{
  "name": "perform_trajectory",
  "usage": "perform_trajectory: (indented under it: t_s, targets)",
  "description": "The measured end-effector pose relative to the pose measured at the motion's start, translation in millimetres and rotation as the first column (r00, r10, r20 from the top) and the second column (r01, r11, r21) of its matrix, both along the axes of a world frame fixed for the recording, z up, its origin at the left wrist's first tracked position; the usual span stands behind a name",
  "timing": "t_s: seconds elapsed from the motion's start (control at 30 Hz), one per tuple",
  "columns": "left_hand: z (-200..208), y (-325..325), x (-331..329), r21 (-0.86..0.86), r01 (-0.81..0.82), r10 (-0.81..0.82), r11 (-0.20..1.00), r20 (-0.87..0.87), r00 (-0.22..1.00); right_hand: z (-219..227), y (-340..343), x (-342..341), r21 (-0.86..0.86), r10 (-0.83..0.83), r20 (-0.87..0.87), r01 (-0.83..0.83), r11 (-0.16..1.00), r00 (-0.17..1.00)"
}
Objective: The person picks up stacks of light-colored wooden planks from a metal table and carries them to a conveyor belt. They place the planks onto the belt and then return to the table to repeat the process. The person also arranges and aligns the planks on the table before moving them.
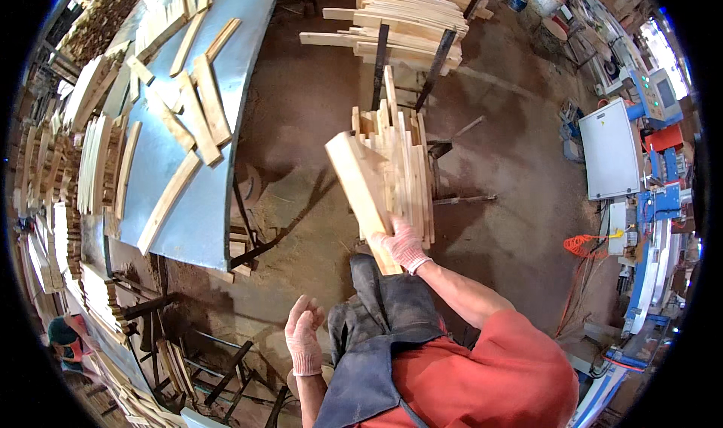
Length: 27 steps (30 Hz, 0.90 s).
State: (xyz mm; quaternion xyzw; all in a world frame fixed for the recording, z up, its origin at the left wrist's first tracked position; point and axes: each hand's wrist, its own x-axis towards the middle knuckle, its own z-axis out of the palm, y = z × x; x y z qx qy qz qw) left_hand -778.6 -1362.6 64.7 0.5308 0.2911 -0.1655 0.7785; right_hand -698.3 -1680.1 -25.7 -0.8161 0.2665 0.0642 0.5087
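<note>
My right hand (407,246), in a white and pink knit glove, is closed around the near part of a pale wooden board (351,173). The board tilts up and away to the left, its far end raised over a stack of wooden strips (407,172). It may be more than one piece; I cannot tell. Gloved the same way, my left hand (304,339) is held up left of my dark apron (360,375), fingers apart and loosely bent, with nothing in it.
A metal-topped table (211,236) at the left carries scattered wooden pieces (203,111). Beyond the near stack, more boards (410,21) rest on a rack with dark uprights (435,70). Blue and white machinery (614,149) lines the right side. Another person (69,340) is at the far left.
</note>
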Motion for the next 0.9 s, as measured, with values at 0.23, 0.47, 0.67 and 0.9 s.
perform_trajectory:
  t_s: [0.23, 0.47, 0.67, 0.9]
  targets:
    - [-11, -42, 36, 0.038, 0.172, -0.170, 0.984, -0.059, 0.984, -83, -137, -7, -0.039, -0.506, 0.021, 0.507, 0.861, 0.862]
    - [-33, -32, 37, 0.191, 0.110, -0.075, 0.975, -0.182, 0.980, -100, -173, -4, -0.239, -0.499, -0.108, 0.465, 0.852, 0.860]
    - [-29, -44, 37, 0.156, 0.088, -0.064, 0.984, -0.152, 0.986, -90, -87, 55, -0.307, -0.285, -0.199, 0.216, 0.927, 0.938]
    - [-22, -34, -8, 0.189, -0.123, 0.156, 0.974, -0.175, 0.972, -137, 12, 102, -0.336, -0.034, -0.220, -0.043, 0.941, 0.975]
